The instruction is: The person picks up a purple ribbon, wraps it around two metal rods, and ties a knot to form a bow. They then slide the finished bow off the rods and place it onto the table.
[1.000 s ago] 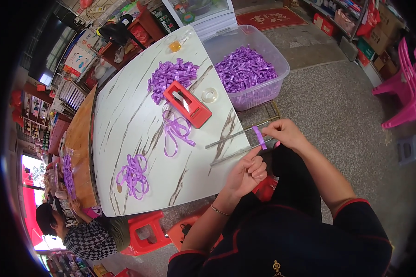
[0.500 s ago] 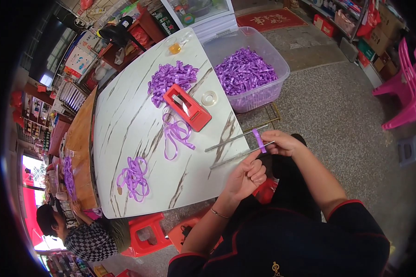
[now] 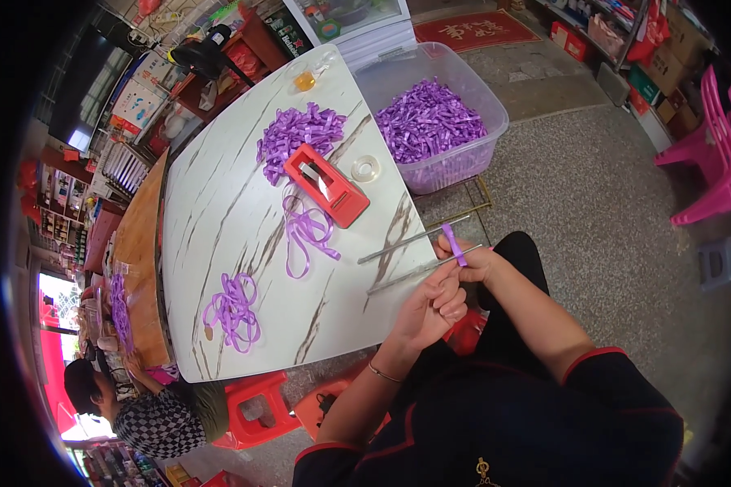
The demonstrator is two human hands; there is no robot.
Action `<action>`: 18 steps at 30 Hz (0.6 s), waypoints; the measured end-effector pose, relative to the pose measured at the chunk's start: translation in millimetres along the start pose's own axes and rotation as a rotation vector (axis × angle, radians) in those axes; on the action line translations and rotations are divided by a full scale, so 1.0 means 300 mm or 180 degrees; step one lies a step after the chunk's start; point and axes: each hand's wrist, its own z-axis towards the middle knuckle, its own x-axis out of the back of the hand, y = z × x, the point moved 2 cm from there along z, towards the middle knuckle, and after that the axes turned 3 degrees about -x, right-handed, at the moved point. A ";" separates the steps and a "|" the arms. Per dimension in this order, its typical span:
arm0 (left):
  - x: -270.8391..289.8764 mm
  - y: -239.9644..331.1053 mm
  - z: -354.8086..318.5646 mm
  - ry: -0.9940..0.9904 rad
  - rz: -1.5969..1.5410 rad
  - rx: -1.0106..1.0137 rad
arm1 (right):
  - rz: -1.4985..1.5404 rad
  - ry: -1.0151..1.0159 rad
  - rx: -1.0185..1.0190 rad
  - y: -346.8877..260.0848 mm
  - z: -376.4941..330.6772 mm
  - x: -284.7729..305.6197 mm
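Observation:
Two thin metal rods extend past the table's right edge, with a short band of purple ribbon spanning them. My right hand is closed at the band, its fingers behind and beneath it. From below, my left hand reaches the band's near end; its index finger lies along the near rod and its other fingers are curled. Its exact grip is partly hidden. Left of the rods are looped purple ribbons and a red tape dispenser.
On the marbled table lie a second ribbon bundle, a heap of purple ribbon pieces and a clear tape roll. A plastic tub full of purple pieces stands beyond. Another person sits at the left, near red stools.
My right hand has moved left, from beside the ribbon band to behind and under it. My left hand has stayed nearly in place at the near rod.

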 end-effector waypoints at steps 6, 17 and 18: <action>0.012 0.000 -0.006 0.0020 -0.0099 -0.0031 | -0.1509 0.1302 0.0080 -0.152 -0.166 -0.056; 0.001 -0.004 -0.001 0.0017 -0.0182 -0.0014 | -0.6109 0.2824 0.2979 -0.129 -0.217 -0.340; -0.009 0.000 0.003 -0.0023 -0.0137 0.0011 | -0.6110 0.2873 0.3125 -0.129 -0.213 -0.333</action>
